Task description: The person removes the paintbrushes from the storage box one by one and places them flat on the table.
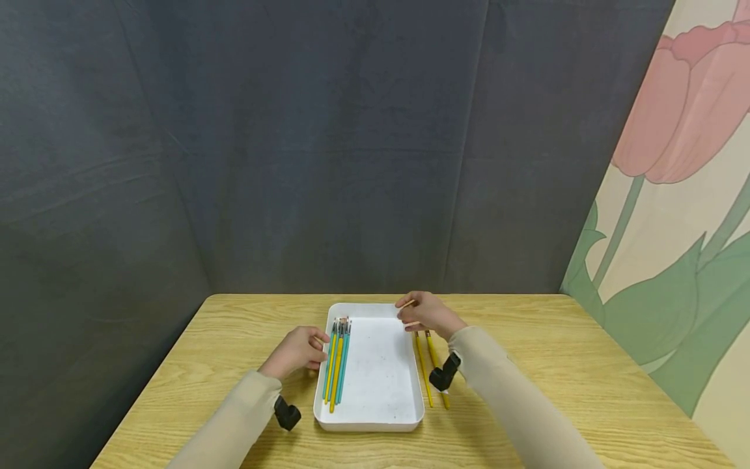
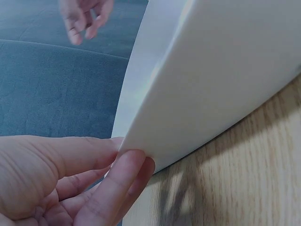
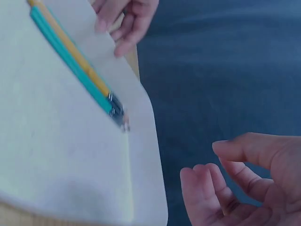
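A white rectangular tray (image 1: 377, 417) lies on the table, and several yellow and teal paintbrushes (image 1: 336, 368) lie along its left side, bristles toward the far end. My left hand (image 1: 299, 350) pinches the tray's left rim between thumb and fingers, as the left wrist view shows at the white wall (image 2: 202, 89). Above the tray's far right corner is my right hand (image 1: 429, 313), its fingers loosely bent. In the right wrist view nothing sits between the right hand's thumb and fingers (image 3: 200, 188), which are apart from the tray.
Two yellow paintbrushes (image 1: 423, 371) lie on the wooden table (image 1: 515, 339) just right of the tray, partly under the right wrist. A dark cloth (image 1: 328, 150) hangs behind the table. On the right is a wall (image 1: 662, 260) painted with tulips.
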The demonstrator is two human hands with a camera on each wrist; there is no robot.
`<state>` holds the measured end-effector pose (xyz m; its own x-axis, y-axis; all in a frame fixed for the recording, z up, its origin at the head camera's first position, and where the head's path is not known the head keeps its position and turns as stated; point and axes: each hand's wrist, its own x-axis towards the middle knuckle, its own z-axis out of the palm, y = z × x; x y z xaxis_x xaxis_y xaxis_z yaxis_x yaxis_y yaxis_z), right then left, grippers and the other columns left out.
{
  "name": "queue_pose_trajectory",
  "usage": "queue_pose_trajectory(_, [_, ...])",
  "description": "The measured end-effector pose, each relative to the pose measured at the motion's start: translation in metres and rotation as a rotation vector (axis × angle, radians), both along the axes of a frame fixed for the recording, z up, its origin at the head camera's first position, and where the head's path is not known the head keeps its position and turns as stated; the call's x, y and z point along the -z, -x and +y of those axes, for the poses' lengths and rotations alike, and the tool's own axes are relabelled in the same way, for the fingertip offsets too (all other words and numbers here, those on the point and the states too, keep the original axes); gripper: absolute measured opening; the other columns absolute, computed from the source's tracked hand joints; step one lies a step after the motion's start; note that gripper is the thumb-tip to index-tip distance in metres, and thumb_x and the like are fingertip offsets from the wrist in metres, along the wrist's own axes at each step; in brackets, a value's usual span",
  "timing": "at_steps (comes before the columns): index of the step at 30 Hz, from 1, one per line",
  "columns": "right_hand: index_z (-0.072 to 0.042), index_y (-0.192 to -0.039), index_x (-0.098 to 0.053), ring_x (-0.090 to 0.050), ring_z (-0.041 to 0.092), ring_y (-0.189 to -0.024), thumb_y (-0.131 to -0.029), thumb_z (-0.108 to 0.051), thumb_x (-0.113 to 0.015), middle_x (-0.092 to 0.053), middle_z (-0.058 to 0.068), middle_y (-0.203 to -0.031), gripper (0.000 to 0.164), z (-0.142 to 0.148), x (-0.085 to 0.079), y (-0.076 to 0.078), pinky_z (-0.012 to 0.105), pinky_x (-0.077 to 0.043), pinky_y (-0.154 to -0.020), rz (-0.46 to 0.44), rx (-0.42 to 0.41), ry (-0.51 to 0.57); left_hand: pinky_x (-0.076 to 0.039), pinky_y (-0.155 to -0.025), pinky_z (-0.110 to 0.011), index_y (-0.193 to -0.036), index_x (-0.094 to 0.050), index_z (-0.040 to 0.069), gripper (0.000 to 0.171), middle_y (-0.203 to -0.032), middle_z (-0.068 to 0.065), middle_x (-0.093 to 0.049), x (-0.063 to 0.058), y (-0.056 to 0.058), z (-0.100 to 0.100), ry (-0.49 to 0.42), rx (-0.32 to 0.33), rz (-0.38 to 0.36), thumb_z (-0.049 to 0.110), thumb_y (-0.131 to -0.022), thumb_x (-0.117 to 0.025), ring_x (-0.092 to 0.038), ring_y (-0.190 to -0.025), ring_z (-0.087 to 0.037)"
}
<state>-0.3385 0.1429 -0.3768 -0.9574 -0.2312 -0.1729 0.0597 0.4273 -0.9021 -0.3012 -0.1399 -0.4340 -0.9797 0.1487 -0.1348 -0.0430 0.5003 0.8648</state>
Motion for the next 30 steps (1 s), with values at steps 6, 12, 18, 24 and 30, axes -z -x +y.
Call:
queue_pose_trajectory(6, [0.001,-0.109,-0.06,-0.062,0.025,-0.088,-0.09,-0.001,-0.063,-0.063,0.015,-0.101,0.02,-0.039,-0.003,0.0,0.04,-0.058,-0.082,-0.038,-0.026,0.028,-0.058,-0.062,-0.031,-0.11,-0.063,-0.003,0.03,-0.088,-0.012,-0.056,0.001,0.0,0.0,-0.001,-0.004,0.003,-0.006,-0.081,-0.07,-0.061,-0.071,-0.019])
queue_pose_trajectory(12, [0.003,-0.108,-0.061,-0.061,0.018,-0.078,-0.087,0.001,-0.064,-0.063,0.008,-0.09,0.021,-0.072,0.017,-0.002,0.037,-0.06,-0.077,-0.089,-0.057,0.045,-0.058,-0.062,-0.031,-0.109,-0.063,-0.003,0.029,-0.087,-0.012,-0.056,0.002,0.001,0.0,-0.005,-0.01,0.0,-0.006,-0.081,-0.07,-0.061,-0.07,-0.018])
queue_pose_trajectory(18, [0.007,-0.109,-0.061,-0.057,0.015,-0.071,-0.084,0.003,-0.064,-0.061,0.006,-0.081,0.025,-0.093,0.037,-0.002,0.037,-0.06,-0.076,-0.124,-0.06,0.023,-0.058,-0.061,-0.031,-0.109,-0.064,-0.003,0.028,-0.087,-0.012,-0.057,0.002,0.002,0.001,-0.002,-0.004,0.0,-0.007,-0.081,-0.07,-0.061,-0.069,-0.018])
queue_pose_trajectory(24, [0.001,-0.099,-0.062,-0.054,0.013,-0.062,-0.082,0.001,-0.066,-0.056,0.004,-0.07,0.017,-0.1,0.051,0.0,0.031,-0.059,-0.066,-0.137,-0.062,-0.06,-0.058,-0.061,-0.031,-0.109,-0.064,-0.003,0.028,-0.087,-0.012,-0.058,0.002,0.002,0.001,-0.002,0.002,0.001,-0.007,-0.081,-0.07,-0.061,-0.069,-0.018])
queue_pose_trajectory(30, [-0.004,-0.086,-0.06,-0.049,0.009,-0.053,-0.081,0.004,-0.068,-0.052,0.002,-0.064,0.012,-0.103,0.058,0.001,0.027,-0.057,-0.058,-0.147,-0.043,-0.09,-0.058,-0.06,-0.03,-0.108,-0.064,-0.003,0.028,-0.086,-0.011,-0.057,0.002,0.004,0.0,0.003,-0.001,0.002,-0.007,-0.081,-0.07,-0.06,-0.068,-0.018])
